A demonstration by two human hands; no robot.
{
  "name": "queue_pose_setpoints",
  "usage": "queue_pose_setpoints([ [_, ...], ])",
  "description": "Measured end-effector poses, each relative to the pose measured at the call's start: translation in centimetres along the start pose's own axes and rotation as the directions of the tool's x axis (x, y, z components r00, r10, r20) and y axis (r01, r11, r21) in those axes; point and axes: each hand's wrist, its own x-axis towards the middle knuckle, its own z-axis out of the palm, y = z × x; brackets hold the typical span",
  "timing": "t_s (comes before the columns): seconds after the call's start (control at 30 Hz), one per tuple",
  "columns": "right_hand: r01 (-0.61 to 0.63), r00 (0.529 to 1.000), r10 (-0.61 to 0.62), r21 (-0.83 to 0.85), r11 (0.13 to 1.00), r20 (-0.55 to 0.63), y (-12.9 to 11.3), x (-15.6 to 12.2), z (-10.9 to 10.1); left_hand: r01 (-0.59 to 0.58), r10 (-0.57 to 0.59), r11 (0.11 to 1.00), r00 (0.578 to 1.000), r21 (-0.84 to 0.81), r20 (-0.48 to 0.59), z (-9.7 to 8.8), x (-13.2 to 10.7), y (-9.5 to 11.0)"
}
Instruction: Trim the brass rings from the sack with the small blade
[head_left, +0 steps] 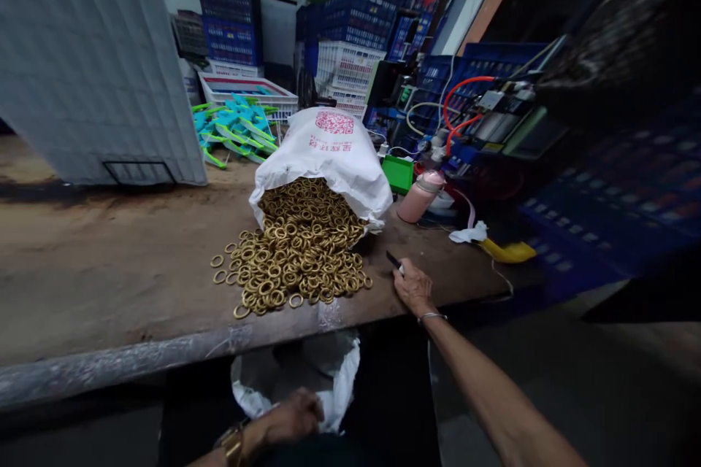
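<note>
A white woven sack [334, 153] with red print lies on its side on the wooden table. Gold-coloured rings [299, 255] spill out of its mouth into a heap near the front edge. To the right of the heap, my right hand [413, 284] rests at the tabletop, closed around a small knife [394, 263] whose dark blade points up and left. Below the table edge, my left hand [299, 414] is blurred over the near rim of an open white bag [346, 387]. Its fingers are not clear, and whether it grips anything does not show.
Teal and lime plastic parts [235, 128] are piled behind the rings. A grey panel [104, 58] stands at left. A pink bottle [420, 195], a green tray [398, 174] and a machine with red hoses [493, 113] are at right. Blue crates [358, 14] stack up behind.
</note>
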Motion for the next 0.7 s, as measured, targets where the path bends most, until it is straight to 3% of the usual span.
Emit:
queue_pose_setpoints([
  [0.07,0.000,1.000,0.000,0.022,1.000,0.003,-0.1,0.0,-0.1,-0.010,0.010,1.000,0.999,0.008,-0.048,-0.3,-1.9,0.5],
  [0.17,0.001,1.000,-0.001,0.063,0.998,0.004,0.1,0.1,-0.1,-0.152,0.159,0.987,0.959,0.048,-0.235,-1.2,-4.7,1.6],
  [0.27,0.028,1.000,-0.028,0.099,0.995,-0.008,0.3,0.2,0.2,-0.215,0.260,0.965,0.825,0.147,-0.501,-2.6,-6.2,2.3],
  [0.37,0.014,0.997,0.000,0.191,0.981,-0.078,-0.3,-0.1,0.4,-0.179,0.227,0.973,0.658,0.143,-0.718,-4.4,-6.7,2.3],
  [0.4,-0.028,0.992,0.056,0.240,0.970,-0.111,-0.8,-0.4,0.3,-0.170,0.211,0.976,0.624,0.132,-0.752,-4.7,-6.7,2.2],
  [0.43,-0.034,0.991,0.070,0.296,0.955,-0.114,-1.4,-0.9,-0.1,-0.154,0.198,0.980,0.619,0.130,-0.760,-5.0,-6.7,2.1],
  [0.47,-0.025,0.992,0.069,0.356,0.934,-0.109,-2.2,-1.5,-0.7,-0.135,0.187,0.982,0.651,0.130,-0.736,-4.9,-6.7,1.9],
  [0.53,0.014,0.996,0.028,0.479,0.878,-0.079,-3.9,-3.4,-2.5,-0.104,0.187,0.980,0.765,0.168,-0.616,-4.3,-6.5,1.3],
  [0.6,0.077,0.996,-0.093,0.585,0.808,-0.003,-5.6,-6.1,-4.8,-0.092,0.223,0.954,0.855,0.286,-0.468,-3.3,-6.0,0.6],
  [0.67,0.107,0.933,-0.315,0.699,0.707,0.176,-7.1,-9.3,-6.6,-0.084,0.263,0.891,0.898,0.447,-0.354,-2.5,-5.4,-0.5],
  [0.7,0.092,0.851,-0.439,0.740,0.667,0.289,-7.7,-10.9,-7.1,-0.078,0.272,0.846,0.913,0.527,-0.303,-2.4,-4.9,-1.1],
])
